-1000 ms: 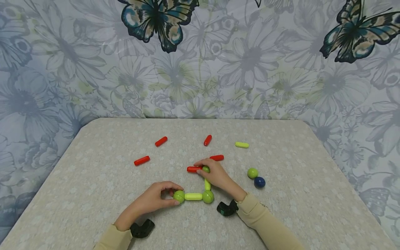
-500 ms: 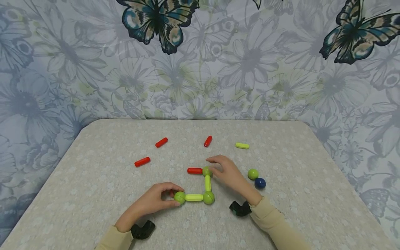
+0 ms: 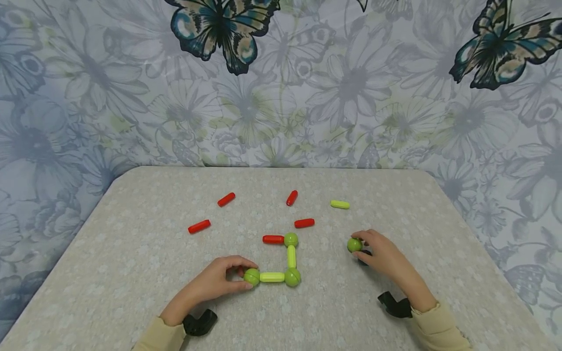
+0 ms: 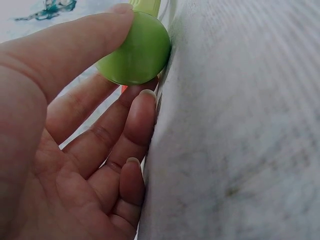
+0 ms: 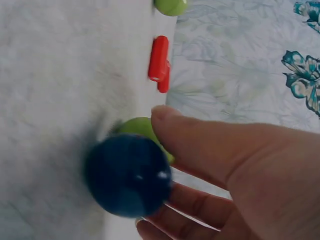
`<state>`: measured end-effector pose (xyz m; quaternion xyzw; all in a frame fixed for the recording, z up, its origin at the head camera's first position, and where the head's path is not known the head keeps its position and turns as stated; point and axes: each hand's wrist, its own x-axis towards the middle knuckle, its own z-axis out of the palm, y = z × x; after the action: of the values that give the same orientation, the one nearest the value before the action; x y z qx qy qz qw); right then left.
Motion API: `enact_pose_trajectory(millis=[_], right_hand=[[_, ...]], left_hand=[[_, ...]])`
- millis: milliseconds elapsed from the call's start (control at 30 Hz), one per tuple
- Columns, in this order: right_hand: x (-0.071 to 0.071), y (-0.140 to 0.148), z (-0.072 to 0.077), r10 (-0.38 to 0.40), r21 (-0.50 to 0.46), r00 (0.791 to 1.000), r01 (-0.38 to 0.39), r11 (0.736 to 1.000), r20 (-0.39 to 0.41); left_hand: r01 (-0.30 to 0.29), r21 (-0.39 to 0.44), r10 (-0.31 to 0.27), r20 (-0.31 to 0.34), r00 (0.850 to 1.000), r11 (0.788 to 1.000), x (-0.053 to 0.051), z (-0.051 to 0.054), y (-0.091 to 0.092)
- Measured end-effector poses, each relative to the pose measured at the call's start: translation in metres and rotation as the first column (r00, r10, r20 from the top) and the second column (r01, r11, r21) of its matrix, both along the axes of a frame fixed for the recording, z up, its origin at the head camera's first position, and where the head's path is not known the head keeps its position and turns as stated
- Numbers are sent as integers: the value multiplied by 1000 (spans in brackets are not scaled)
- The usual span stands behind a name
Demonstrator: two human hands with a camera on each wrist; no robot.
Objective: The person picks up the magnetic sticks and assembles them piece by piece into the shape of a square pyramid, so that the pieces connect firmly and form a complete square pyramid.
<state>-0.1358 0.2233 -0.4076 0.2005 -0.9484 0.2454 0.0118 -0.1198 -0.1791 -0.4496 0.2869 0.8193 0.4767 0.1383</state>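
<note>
On the table, my left hand [image 3: 223, 278] pinches a green ball [image 3: 251, 277] between thumb and fingers. A lime rod [image 3: 272, 277] joins this ball to a corner green ball [image 3: 292, 277]. From that corner, another lime rod [image 3: 291, 257] runs away to a far green ball [image 3: 291, 239], with a red rod [image 3: 273, 239] attached on its left. Over to the right, my right hand [image 3: 386, 256] has thumb and fingertips around a loose green ball [image 3: 354, 244]. A dark blue ball [image 5: 129, 175] sits right beside it, mostly covered by that hand in the head view.
Loose red rods lie farther back: one [image 3: 304, 223] near the joined pieces, one [image 3: 291, 197] behind it, and two at the left, including a red rod [image 3: 199, 226]. A loose lime rod [image 3: 340, 204] lies back right. Patterned fabric [image 3: 281, 97] rises behind the table.
My right hand has left the far green ball, with the red rod attached there, and moved right to the loose green ball. The left hand has stayed in place.
</note>
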Motion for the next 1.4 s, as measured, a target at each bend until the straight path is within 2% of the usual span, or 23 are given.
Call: enact_pose_trajectory(millis=[200, 367, 500, 600, 667, 767, 833, 900, 1167, 1400], right_hand=[[-4, -6, -15, -68, 17, 998, 68, 998, -3], [-6, -15, -16, -71, 8, 997, 71, 997, -33], [-12, -33, -9, -16, -68, 998, 12, 998, -53], [-20, -56, -4, 48, -145, 996, -57, 988, -69], [-27, -76, -1, 98, -209, 993, -110, 972, -68], [-38, -106, -2, 172, -309, 984, -179, 934, -49], [-44, -124, -5, 213, -367, 977, -204, 908, -18], [-49, -139, -8, 243, -394, 970, -219, 893, 10], [-60, -170, -21, 339, -384, 938, -287, 878, 73], [-63, -181, -30, 339, -309, 939, -306, 901, 60]], left_hand=[[-5, 5, 5, 11, 1000, 1000, 1, -1, 0], [-12, 3, 12, 23, 1000, 1000, 1, -1, 0], [-23, -9, 23, 24, 999, 1000, 0, 0, -2], [-38, -27, 38, 28, 999, 999, 0, 2, -2], [-48, -38, 49, 26, 998, 998, 0, 3, -3], [-52, -44, 53, 20, 998, 998, 0, 3, -2], [-44, -37, 45, 15, 999, 998, 0, 2, -1], [-33, -27, 34, 14, 999, 999, 0, 1, 1], [-22, 17, 22, 23, 1000, 1000, 0, -1, 1], [-28, 18, 27, 28, 999, 999, 2, 6, 1]])
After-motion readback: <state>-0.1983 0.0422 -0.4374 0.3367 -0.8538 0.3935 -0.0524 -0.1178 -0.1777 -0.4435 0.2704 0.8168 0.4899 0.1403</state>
